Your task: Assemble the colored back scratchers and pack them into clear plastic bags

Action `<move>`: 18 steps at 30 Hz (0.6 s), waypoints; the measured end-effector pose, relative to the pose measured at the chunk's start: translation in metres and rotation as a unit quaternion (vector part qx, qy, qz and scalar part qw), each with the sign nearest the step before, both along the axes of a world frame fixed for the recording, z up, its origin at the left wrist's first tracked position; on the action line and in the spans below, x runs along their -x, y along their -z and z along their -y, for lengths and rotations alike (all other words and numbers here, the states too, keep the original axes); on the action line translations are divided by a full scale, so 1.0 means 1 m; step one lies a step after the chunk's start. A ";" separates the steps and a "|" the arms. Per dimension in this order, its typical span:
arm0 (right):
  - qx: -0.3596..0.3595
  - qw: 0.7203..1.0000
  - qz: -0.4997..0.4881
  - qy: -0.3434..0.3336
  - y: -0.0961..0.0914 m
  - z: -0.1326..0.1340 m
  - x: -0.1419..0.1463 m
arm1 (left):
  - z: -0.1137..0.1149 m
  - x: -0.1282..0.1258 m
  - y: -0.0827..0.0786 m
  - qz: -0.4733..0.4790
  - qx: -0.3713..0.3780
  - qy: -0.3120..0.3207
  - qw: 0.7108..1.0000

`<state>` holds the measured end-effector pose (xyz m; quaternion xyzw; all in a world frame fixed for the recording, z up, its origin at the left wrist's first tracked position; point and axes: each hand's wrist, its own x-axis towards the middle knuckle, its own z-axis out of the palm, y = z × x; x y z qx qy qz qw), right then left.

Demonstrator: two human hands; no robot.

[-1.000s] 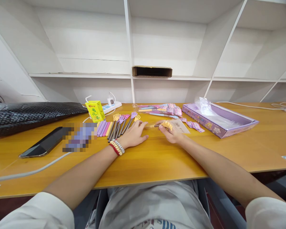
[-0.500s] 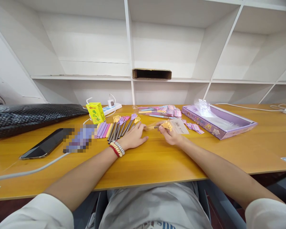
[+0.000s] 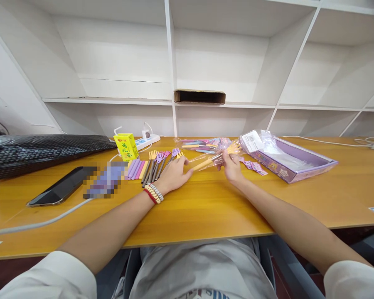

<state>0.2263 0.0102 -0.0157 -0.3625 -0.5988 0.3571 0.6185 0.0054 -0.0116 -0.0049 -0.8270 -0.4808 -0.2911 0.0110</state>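
A yellow back scratcher (image 3: pixel 202 165) with a hand-shaped head lies slanted inside a clear plastic bag (image 3: pixel 200 158), a white barcode label on the bag's far end. My right hand (image 3: pixel 232 166) is closed around the metal shaft through the plastic, just below the head. At the handle end, my left hand (image 3: pixel 173 174) has its fingers curled at the bag's near edge, its thumb by the handle tip. Beside and partly behind that hand lie loose back scratchers (image 3: pixel 152 166) with dark shafts and yellow, purple and pink heads. Several coloured handle sleeves (image 3: pixel 135 169) sit left of them.
Bagged back scratchers (image 3: pixel 205 144) lie at the back. A purple box (image 3: pixel 288 178) holding clear bags stands right, near small pink packets (image 3: pixel 254 167). Leftward are a yellow drink carton (image 3: pixel 126 147), a power strip (image 3: pixel 148 142), a phone (image 3: pixel 60 187) and a black wrapped bundle (image 3: pixel 50 153).
My right hand has moved slightly right and turned the bagged back scratcher. Its yellow handle now shows near my left hand, and the barcode label has swung up toward the purple box.
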 end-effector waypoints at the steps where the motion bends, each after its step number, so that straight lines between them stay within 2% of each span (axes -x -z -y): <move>1: 0.007 0.999 -0.036 -0.004 -0.002 -0.002 -0.001 | 0.000 0.000 0.000 0.015 -0.013 -0.003 1.000; 5: 0.036 0.987 -0.156 -0.013 -0.005 -0.007 -0.003 | -0.002 -0.001 0.000 0.059 -0.093 -0.027 0.994; 8: 0.056 0.978 -0.202 -0.007 -0.005 -0.010 -0.005 | -0.002 0.000 -0.003 0.075 -0.164 -0.048 0.982; 10: 0.064 0.973 -0.221 -0.002 -0.006 -0.011 -0.006 | -0.002 0.000 -0.004 0.069 -0.184 -0.065 0.978; 14: 0.073 0.970 -0.231 0.000 -0.005 -0.012 -0.007 | -0.004 0.002 -0.001 0.017 -0.122 -0.052 0.991; 18: 0.087 0.970 -0.225 -0.005 -0.004 -0.011 -0.005 | -0.008 0.003 0.004 0.020 -0.080 -0.018 0.996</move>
